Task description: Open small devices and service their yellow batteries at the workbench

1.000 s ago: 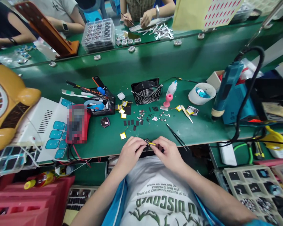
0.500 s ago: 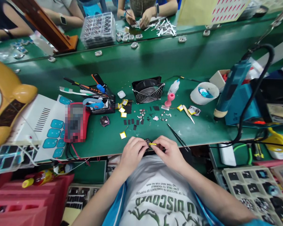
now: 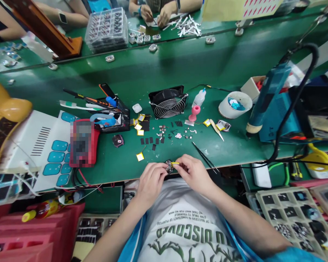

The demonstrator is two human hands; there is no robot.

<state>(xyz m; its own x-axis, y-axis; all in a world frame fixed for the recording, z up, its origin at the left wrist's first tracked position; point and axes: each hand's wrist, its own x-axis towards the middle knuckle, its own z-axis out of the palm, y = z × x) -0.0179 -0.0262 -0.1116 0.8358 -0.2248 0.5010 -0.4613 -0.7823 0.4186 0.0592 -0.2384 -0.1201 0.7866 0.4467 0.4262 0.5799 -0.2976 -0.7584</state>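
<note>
My left hand (image 3: 153, 178) is closed on a small dark device (image 3: 169, 166) with a metallic look, at the bench's front edge. Between the fingertips of my right hand (image 3: 192, 170) is a small yellow-edged battery (image 3: 175, 163), right beside the device. Whether the two parts are joined is too small to make out. A loose battery (image 3: 140, 156) with a yellow border lies up and left of my hands. Black tweezers (image 3: 205, 157) rest to the right of them. Small black pads (image 3: 153, 141) and tiny parts (image 3: 177, 134) are spread over the bench beyond.
A fan (image 3: 168, 103) stands at the back, near a pink-topped stand (image 3: 194, 113) and a white tub (image 3: 235, 105). Left are a red multimeter (image 3: 83, 143) and a tool holder (image 3: 114, 122). A blue hot-air tool (image 3: 269, 96) hangs at right. A co-worker's hands (image 3: 155, 15) work across the bench.
The camera view has shifted slightly. The device in my left hand has turned and shows more of its shiny face; the battery stays in my right fingertips.
</note>
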